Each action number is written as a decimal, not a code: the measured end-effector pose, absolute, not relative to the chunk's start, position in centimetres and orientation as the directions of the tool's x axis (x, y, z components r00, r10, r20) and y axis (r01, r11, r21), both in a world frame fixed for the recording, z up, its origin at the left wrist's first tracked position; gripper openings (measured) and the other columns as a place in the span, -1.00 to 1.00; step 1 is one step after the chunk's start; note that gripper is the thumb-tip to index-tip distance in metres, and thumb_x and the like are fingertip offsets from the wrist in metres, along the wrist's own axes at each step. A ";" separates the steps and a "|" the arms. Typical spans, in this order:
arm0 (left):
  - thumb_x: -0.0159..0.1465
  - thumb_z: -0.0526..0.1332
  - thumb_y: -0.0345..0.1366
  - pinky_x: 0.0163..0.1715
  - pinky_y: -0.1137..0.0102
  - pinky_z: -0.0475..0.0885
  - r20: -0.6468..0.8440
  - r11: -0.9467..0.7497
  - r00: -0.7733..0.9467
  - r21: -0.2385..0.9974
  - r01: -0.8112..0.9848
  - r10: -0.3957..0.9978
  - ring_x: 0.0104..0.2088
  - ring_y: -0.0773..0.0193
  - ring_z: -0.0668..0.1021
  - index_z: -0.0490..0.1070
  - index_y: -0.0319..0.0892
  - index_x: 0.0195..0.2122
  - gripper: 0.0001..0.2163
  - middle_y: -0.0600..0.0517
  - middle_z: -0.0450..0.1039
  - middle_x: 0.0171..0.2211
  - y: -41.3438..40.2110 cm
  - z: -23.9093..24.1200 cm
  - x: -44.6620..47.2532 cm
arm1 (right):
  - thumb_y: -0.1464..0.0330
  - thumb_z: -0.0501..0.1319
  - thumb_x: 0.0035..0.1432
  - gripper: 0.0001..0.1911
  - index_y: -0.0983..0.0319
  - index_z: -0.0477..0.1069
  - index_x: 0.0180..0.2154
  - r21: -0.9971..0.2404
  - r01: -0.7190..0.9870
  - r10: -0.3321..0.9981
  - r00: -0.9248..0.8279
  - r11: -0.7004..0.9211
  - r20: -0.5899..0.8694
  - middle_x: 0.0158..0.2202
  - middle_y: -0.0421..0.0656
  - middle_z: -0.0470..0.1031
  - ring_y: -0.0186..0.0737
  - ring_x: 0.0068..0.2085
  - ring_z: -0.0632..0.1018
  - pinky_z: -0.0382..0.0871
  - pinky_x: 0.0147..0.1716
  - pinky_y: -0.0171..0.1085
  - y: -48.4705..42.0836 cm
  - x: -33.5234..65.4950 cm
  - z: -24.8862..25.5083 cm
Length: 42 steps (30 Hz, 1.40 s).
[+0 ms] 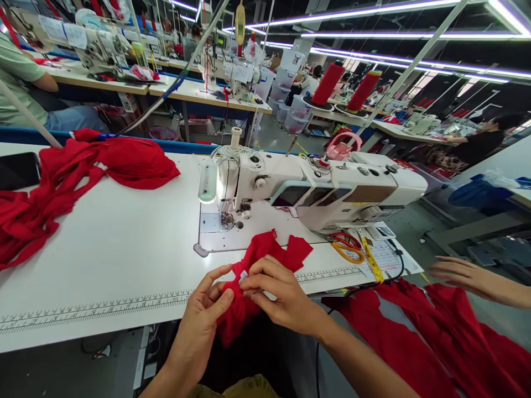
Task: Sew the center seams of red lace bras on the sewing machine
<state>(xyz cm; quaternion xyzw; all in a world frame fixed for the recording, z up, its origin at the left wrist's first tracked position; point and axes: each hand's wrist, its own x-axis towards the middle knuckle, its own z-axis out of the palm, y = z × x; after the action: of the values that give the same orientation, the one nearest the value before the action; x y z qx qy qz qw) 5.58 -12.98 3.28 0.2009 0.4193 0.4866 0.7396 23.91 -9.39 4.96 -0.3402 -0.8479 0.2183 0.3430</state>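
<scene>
A small red fabric piece point(269, 251) lies over the front edge of the white sewing table point(116, 254), just in front of the white sewing machine point(315, 190). My left hand point(205, 312) pinches the cloth's lower left part between thumb and fingers. My right hand point(277, 293) is closed on the same cloth at a small white label point(243, 276). The two hands touch at the fabric. The cloth's lower end hangs below the table edge.
A heap of red fabric point(70, 177) lies at the table's left, beside a black phone point(17, 170). Scissors point(346, 243) and a yellow tape measure point(372, 260) lie right of the machine. Red cloth pieces point(415, 331) hang at the right, where another person's hand point(460, 275) reaches in.
</scene>
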 end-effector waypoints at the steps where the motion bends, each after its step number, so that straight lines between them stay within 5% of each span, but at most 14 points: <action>1: 0.08 0.49 -0.19 -0.20 0.49 0.42 -0.425 0.445 0.174 0.701 -0.557 0.888 -0.31 0.36 0.51 0.45 0.01 0.10 -0.47 0.15 0.44 -0.36 -13.0 3.3 5.6 | 0.48 0.17 0.30 -0.87 0.17 0.47 -0.19 -0.609 0.423 0.729 -0.529 0.671 0.435 -0.27 -0.14 0.43 -0.24 -0.23 0.42 0.37 -0.29 -0.27 -9.4 23.8 5.0; 14: 0.10 0.48 -0.18 -0.20 0.53 0.44 -0.430 0.443 0.165 0.699 -0.561 0.888 -0.31 0.39 0.52 0.47 0.03 0.08 -0.50 0.14 0.48 -0.33 -12.9 3.0 5.5 | 0.42 0.01 0.38 -0.86 0.17 0.22 -0.30 -0.740 0.422 0.801 -0.541 0.523 0.258 -0.33 -0.19 0.29 -0.28 -0.31 0.34 0.29 -0.35 -0.30 -10.0 24.4 6.0; 21: 0.14 0.46 -0.19 -0.08 0.48 0.43 -0.436 0.441 0.163 0.670 -0.597 0.885 -0.22 0.35 0.55 0.41 0.02 0.15 -0.46 0.11 0.49 -0.29 -12.8 3.1 5.4 | 0.48 0.00 0.36 -0.87 0.17 0.20 -0.27 -0.661 0.481 0.785 -0.551 0.575 0.282 -0.28 -0.16 0.33 -0.24 -0.25 0.35 0.28 -0.28 -0.26 -9.9 24.4 5.4; 35: 0.14 0.45 -0.17 -0.13 0.38 0.44 -0.392 0.449 0.220 0.810 -0.378 0.893 -0.26 0.27 0.56 0.08 0.05 0.37 -0.19 0.09 0.56 -0.30 -13.3 3.0 5.8 | 0.55 0.02 0.28 -0.84 0.20 0.26 -0.30 -0.231 0.720 0.726 -0.513 0.654 0.458 -0.31 -0.11 0.39 -0.17 -0.27 0.36 0.23 -0.39 -0.26 -9.6 24.0 4.8; 39: 0.12 0.46 -0.15 -0.04 0.27 0.45 -0.407 0.444 0.180 0.800 -0.403 0.896 -0.19 0.17 0.61 0.10 0.03 0.36 -0.18 0.02 0.61 -0.21 -13.3 3.7 5.5 | 0.52 0.02 0.31 -0.83 0.19 0.28 -0.31 -0.257 0.806 0.751 -0.310 0.532 0.583 -0.34 -0.13 0.40 -0.18 -0.29 0.40 0.28 -0.33 -0.25 -8.3 25.8 5.1; 42: 0.11 0.46 -0.15 -0.05 0.27 0.47 -0.410 0.439 0.164 0.793 -0.422 0.897 -0.19 0.16 0.62 0.10 0.03 0.36 -0.18 0.02 0.62 -0.19 -13.1 4.2 5.3 | 0.43 0.08 0.37 -0.88 0.20 0.35 -0.26 -0.371 0.712 0.771 -0.380 0.597 0.512 -0.33 -0.15 0.41 -0.22 -0.29 0.43 0.32 -0.30 -0.27 -8.8 26.0 5.5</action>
<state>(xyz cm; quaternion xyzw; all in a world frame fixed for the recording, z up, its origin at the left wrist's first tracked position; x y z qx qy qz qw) 5.31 -13.11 4.18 0.2618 0.4541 0.4604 0.7164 25.98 -8.79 5.49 -0.4468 -0.8293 0.0443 0.3325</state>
